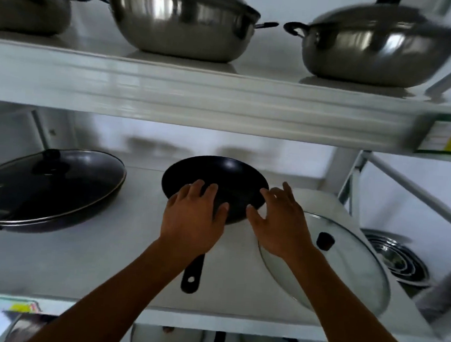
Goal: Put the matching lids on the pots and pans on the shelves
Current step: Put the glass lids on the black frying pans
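Observation:
A black frying pan (227,173) sits uncovered in the middle of the lower shelf (79,267), its handle (192,278) pointing toward me. My left hand (194,216) rests fingers spread on the pan's near-left rim. My right hand (279,222) is open at the pan's near-right rim, touching or almost touching it. A glass lid with a black knob (346,262) lies tilted on the shelf just right of my right wrist. To the left stands a larger dark pan with a glass lid on it (50,185).
The upper shelf (197,94) carries three steel pots with lids (181,18) (374,45) (28,4). A coil-like metal object (397,257) sits beyond the rack's right post. More lids show below the lower shelf's front edge (167,340).

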A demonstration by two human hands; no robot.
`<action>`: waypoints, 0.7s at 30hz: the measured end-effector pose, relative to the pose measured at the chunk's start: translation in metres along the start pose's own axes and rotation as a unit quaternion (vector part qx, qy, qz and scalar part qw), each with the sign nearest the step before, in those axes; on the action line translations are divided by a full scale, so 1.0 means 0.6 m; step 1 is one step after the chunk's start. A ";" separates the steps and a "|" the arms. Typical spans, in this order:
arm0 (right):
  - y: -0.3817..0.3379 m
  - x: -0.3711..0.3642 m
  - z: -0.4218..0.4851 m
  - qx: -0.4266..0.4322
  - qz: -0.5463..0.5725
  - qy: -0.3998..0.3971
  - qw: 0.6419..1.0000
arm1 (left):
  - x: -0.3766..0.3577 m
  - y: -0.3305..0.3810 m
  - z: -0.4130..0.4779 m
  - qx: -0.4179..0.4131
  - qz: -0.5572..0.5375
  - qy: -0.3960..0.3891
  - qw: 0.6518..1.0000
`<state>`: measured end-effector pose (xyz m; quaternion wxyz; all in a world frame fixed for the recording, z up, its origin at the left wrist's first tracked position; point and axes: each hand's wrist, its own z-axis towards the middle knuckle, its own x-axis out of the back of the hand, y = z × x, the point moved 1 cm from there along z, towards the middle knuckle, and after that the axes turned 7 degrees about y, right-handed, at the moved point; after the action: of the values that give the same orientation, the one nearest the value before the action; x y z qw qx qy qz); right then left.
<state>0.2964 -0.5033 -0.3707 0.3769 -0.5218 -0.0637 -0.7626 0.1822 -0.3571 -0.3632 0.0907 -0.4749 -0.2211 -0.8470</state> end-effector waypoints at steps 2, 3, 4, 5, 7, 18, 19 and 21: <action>0.047 -0.005 -0.001 -0.002 -0.011 -0.009 1.000 | -0.031 0.024 -0.004 0.011 0.005 -0.018 1.000; 0.068 -0.010 -0.002 -0.007 -0.015 -0.013 1.000 | -0.046 0.032 -0.007 0.014 0.011 -0.026 1.000; 0.084 -0.017 -0.004 -0.013 -0.018 -0.019 1.000 | -0.058 0.035 -0.009 0.017 0.018 -0.031 0.999; 0.099 -0.024 -0.004 -0.021 -0.018 -0.023 0.999 | -0.071 0.038 -0.010 0.019 0.023 -0.033 0.999; 0.123 -0.042 -0.001 -0.032 -0.022 -0.030 0.999 | -0.087 0.038 -0.008 0.021 0.031 -0.031 0.999; 0.202 -0.077 0.005 -0.164 -0.137 -0.026 0.976 | -0.122 -0.013 -0.027 0.120 0.061 -0.123 0.983; 0.216 -0.076 0.004 -0.198 -0.150 -0.042 0.968 | -0.125 -0.016 -0.027 0.125 0.033 -0.121 0.984; 0.244 -0.073 -0.001 -0.249 -0.138 -0.073 0.956 | -0.130 -0.022 -0.027 0.126 -0.029 -0.109 0.986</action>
<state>0.3975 -0.5847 -0.4514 0.1204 -0.6395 0.0291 -0.7587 0.2064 -0.3574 -0.4404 0.1007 -0.5428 -0.3478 -0.7578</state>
